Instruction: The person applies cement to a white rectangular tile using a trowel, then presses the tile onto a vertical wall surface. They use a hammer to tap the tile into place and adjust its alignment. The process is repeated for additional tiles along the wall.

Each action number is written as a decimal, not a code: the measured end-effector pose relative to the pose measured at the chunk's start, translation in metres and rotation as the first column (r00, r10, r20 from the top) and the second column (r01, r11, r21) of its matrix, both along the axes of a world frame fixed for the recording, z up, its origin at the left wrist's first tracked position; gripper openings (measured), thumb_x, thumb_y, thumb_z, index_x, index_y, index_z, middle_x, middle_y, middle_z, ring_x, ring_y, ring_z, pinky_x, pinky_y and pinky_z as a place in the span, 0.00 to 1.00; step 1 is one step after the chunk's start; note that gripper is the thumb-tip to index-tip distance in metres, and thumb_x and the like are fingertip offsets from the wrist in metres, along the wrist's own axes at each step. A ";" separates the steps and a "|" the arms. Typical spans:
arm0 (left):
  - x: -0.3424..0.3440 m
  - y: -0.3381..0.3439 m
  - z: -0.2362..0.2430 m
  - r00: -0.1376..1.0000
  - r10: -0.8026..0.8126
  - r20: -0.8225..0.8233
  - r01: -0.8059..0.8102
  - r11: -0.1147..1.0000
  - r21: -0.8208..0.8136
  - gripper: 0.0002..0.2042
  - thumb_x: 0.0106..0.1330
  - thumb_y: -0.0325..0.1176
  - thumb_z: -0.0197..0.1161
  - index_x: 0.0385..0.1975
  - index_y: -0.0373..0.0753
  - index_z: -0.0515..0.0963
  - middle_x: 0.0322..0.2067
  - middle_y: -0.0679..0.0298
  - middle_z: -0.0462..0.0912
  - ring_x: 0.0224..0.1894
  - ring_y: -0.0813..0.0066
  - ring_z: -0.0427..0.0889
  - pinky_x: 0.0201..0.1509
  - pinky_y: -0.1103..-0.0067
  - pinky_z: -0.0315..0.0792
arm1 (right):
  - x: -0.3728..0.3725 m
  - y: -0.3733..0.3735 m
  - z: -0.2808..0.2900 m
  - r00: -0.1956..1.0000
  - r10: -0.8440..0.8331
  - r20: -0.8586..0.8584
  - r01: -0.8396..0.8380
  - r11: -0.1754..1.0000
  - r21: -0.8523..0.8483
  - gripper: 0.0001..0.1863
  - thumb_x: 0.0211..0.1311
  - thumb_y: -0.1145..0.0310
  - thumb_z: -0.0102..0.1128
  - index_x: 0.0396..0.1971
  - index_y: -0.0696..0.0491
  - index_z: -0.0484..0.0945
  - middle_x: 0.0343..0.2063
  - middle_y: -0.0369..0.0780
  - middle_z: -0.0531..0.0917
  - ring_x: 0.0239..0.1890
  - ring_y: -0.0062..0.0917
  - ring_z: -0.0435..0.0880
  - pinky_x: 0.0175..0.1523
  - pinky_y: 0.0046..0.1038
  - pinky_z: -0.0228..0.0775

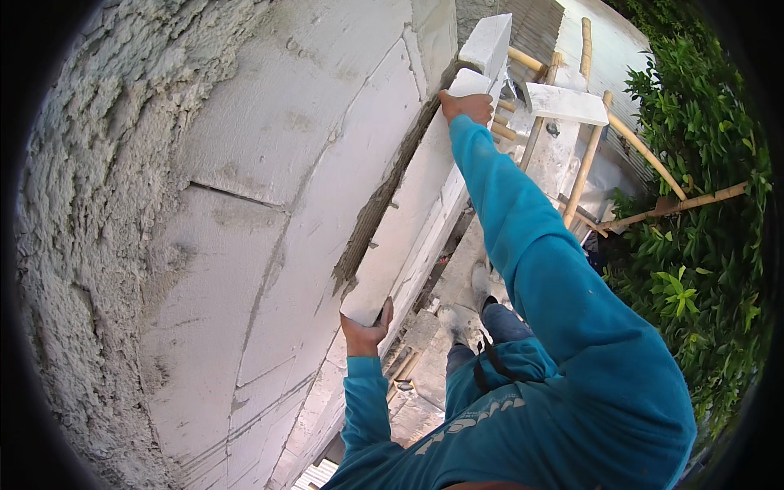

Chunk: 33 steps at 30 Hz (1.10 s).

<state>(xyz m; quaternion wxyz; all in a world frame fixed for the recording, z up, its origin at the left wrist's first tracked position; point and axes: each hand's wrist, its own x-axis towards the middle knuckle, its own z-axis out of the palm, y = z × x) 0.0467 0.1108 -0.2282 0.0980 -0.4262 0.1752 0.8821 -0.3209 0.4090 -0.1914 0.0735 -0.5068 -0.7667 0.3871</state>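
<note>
Block wall (327, 155), hands (367, 331) gripping white block (415, 214), lettered shirt (572, 392)

From my remote view, white lettering (508, 404) stands across the front of the teal shirt (555, 425); folds and slant prevent me from reading it.

Held block (412, 216): is showing a matt, chalky, mostly smooth face
Mortar strip (378, 211): is looking coarse, gritty and dull
Wall blocks (220, 269): are showing pale, matt masonry (fine-grained, with smears on it)
Cement coat (90, 180): is looking very rough and lumpy, without shine
Sleeve (527, 237): is showing soft, matt cloth, creasing in folds
Bamboo pole (582, 175): is looking woody and fairly smooth
</note>
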 end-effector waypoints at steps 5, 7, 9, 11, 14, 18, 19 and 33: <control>-0.005 0.001 -0.004 0.875 -0.442 -0.197 0.218 0.724 -0.655 0.22 0.64 0.37 0.58 0.59 0.42 0.67 0.57 0.52 0.71 0.54 0.50 0.73 0.53 0.61 0.78 | -0.004 -0.009 -0.003 0.999 0.040 0.005 -0.040 0.997 0.065 0.47 0.38 0.40 0.76 0.52 0.58 0.67 0.51 0.48 0.74 0.55 0.39 0.77 0.57 0.38 0.74; -0.005 -0.002 -0.011 0.796 -0.584 -0.160 0.242 0.549 -0.800 0.22 0.65 0.37 0.57 0.59 0.42 0.67 0.56 0.52 0.72 0.54 0.50 0.73 0.52 0.61 0.78 | 0.005 -0.008 -0.013 0.995 0.076 -0.069 -0.074 0.997 0.034 0.45 0.40 0.41 0.75 0.52 0.58 0.68 0.51 0.49 0.74 0.54 0.40 0.77 0.57 0.40 0.73; -0.006 -0.008 -0.019 0.865 -0.448 -0.224 0.241 0.764 -0.598 0.22 0.65 0.19 0.53 0.59 0.37 0.62 0.56 0.49 0.69 0.55 0.53 0.72 0.50 0.63 0.78 | 0.027 -0.003 -0.032 0.959 0.158 -0.236 -0.148 0.987 0.062 0.42 0.48 0.43 0.71 0.56 0.59 0.70 0.52 0.51 0.74 0.54 0.45 0.75 0.60 0.42 0.69; -0.007 -0.014 -0.024 0.926 -0.296 -0.232 0.199 0.909 -0.366 0.22 0.65 0.17 0.52 0.59 0.37 0.62 0.56 0.49 0.69 0.54 0.54 0.72 0.50 0.63 0.78 | 0.045 -0.005 -0.050 0.875 0.199 -0.441 -0.194 0.979 0.056 0.42 0.53 0.46 0.68 0.60 0.60 0.68 0.55 0.52 0.73 0.58 0.47 0.73 0.64 0.42 0.64; -0.008 -0.018 -0.027 0.901 -0.377 -0.213 0.271 0.875 -0.401 0.21 0.67 0.37 0.51 0.59 0.42 0.66 0.55 0.50 0.70 0.53 0.51 0.72 0.53 0.63 0.78 | 0.052 -0.016 -0.068 0.716 0.083 -0.693 -0.209 0.973 -0.099 0.41 0.59 0.51 0.65 0.65 0.60 0.64 0.61 0.54 0.70 0.64 0.48 0.67 0.70 0.40 0.56; -0.014 -0.018 -0.020 0.994 -0.075 -0.080 0.068 0.993 -0.094 0.23 0.69 0.47 0.50 0.60 0.44 0.68 0.53 0.51 0.71 0.50 0.51 0.72 0.55 0.64 0.78 | 0.046 -0.025 -0.075 0.630 -0.060 -0.774 -0.241 0.933 -0.268 0.38 0.62 0.56 0.63 0.67 0.62 0.62 0.66 0.55 0.65 0.70 0.44 0.61 0.73 0.36 0.51; -0.017 -0.017 -0.018 0.998 0.032 0.047 -0.033 0.999 0.025 0.21 0.69 0.45 0.50 0.59 0.44 0.68 0.52 0.52 0.71 0.49 0.51 0.71 0.54 0.64 0.78 | 0.043 -0.025 -0.075 0.645 -0.064 -0.762 -0.228 0.935 -0.271 0.38 0.63 0.57 0.62 0.67 0.62 0.62 0.66 0.55 0.65 0.70 0.44 0.61 0.73 0.36 0.51; -0.037 0.015 -0.001 0.999 -0.012 0.037 0.018 0.987 -0.158 0.23 0.66 0.50 0.54 0.58 0.48 0.72 0.57 0.57 0.72 0.56 0.53 0.72 0.55 0.63 0.78 | 0.018 -0.006 -0.075 0.651 -0.096 -0.753 -0.195 0.938 -0.288 0.35 0.61 0.58 0.63 0.62 0.65 0.68 0.61 0.55 0.71 0.66 0.44 0.68 0.69 0.35 0.56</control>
